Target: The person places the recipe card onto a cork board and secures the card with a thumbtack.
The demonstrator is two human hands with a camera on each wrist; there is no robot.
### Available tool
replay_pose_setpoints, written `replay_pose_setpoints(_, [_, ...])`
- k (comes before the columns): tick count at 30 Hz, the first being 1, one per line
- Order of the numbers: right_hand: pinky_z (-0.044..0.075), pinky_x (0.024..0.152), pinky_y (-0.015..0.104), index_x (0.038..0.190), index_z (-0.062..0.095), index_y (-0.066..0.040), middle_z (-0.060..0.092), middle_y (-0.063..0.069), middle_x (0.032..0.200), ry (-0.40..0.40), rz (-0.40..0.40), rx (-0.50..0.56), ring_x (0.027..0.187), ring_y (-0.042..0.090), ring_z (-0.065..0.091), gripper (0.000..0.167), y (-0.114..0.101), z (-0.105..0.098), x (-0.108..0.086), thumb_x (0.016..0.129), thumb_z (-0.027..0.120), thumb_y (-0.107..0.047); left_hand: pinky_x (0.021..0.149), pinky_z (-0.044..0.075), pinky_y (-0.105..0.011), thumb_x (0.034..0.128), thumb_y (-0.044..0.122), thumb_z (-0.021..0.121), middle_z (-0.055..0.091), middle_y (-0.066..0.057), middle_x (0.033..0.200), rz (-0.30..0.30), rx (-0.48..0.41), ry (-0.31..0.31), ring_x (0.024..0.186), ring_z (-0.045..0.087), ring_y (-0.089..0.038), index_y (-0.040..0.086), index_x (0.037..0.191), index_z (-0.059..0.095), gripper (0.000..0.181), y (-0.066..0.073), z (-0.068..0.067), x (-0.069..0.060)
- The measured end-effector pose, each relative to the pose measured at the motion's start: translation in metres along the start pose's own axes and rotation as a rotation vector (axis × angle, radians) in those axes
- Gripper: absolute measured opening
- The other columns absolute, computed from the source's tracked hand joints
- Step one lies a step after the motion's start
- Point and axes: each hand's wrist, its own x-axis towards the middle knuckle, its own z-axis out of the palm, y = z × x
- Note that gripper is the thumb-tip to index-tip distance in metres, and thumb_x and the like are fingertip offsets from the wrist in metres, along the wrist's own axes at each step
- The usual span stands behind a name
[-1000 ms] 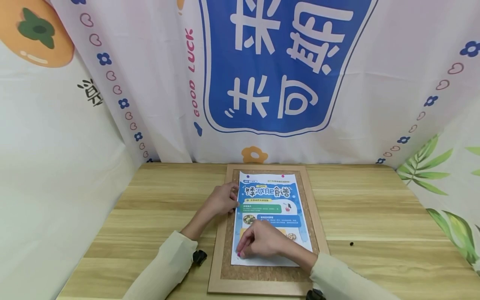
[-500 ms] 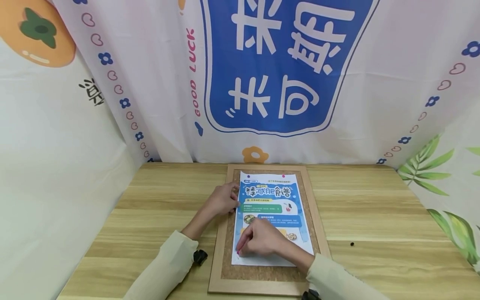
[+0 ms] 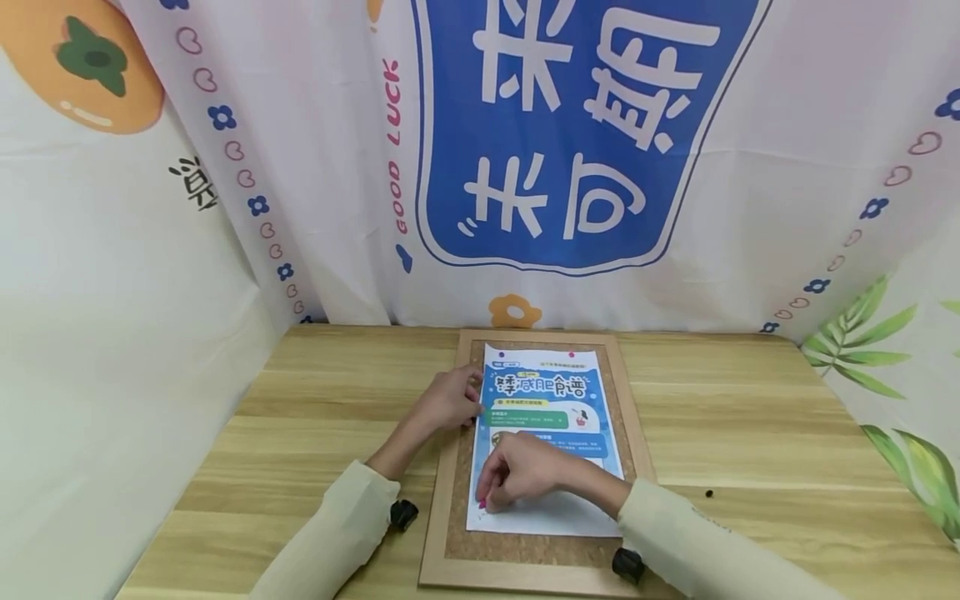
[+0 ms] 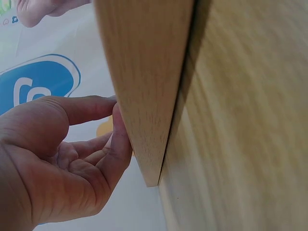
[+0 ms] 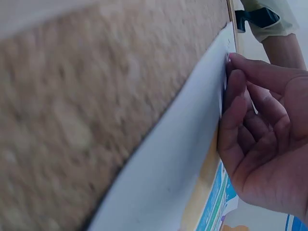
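One hand (image 3: 523,471) pinches one of three pins (image 3: 482,503).

a curtained indoor work nook, with printed fabric hangings (image 3: 330,167) on three sides of a wood-grain table (image 3: 750,408)

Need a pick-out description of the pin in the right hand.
On the table, a framed cork board bears a printed sheet. Near the sheet's lower-left corner in the head view, the right hand pinches a pink pin. Unlike the two top pins, it is held.
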Motion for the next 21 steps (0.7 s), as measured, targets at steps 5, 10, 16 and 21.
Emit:
replay_pose_setpoints(5, [0.049,0.058,0.013,0.09,0.084,-0.009,0.078,-0.006,0.076,-0.032,-0.044,-0.006,0.063,-0.003,0.063,0.007,0.0036,-0.0048,0.0014,0.087,0.085,-0.002,0.057,0.059,-0.025,0.0927,-0.003,0.078,0.072,-0.012,0.094,-0.002,-0.003,-0.005,0.068,0.068,-0.019,-0.001,0.144,0.059,0.054,0.0012,0.0014,0.0])
replay_pose_setpoints(10, [0.054,0.063,0.014,0.093,0.084,-0.009,0.078,-0.005,0.078,-0.046,-0.085,0.002,0.066,-0.003,0.066,0.009,0.0072,-0.0054,0.0027,0.088,0.085,-0.001,0.057,0.059,-0.025,0.0919,-0.004,0.078,0.073,-0.011,0.092,0.012,0.0,-0.015,0.067,0.068,-0.017,-0.001,0.143,0.06,0.054,0.0026,0.0024,-0.001])
replay_pose_setpoints(16, [0.055,0.063,0.014,0.094,0.084,-0.008,0.08,-0.003,0.08,-0.06,-0.135,0.009,0.067,-0.004,0.066,0.008,0.0079,-0.0039,0.0049,0.09,0.084,-0.001,0.056,0.058,-0.024,0.0919,-0.004,0.078,0.072,-0.01,0.091,0.004,0.0,-0.008,0.066,0.067,-0.017,-0.001,0.142,0.06,0.053,0.0007,0.0027,-0.0003])
replay_pose_setpoints(21, [0.053,0.061,0.014,0.095,0.084,-0.012,0.078,-0.008,0.08,-0.069,-0.15,-0.035,0.066,-0.006,0.063,0.01,0.0061,-0.0049,0.005,0.089,0.085,-0.003,0.056,0.058,-0.024,0.092,-0.004,0.078,0.071,-0.01,0.091,-0.008,0.001,-0.001,0.066,0.067,-0.018,-0.001,0.143,0.06,0.054,0.0008,0.0011,0.0])
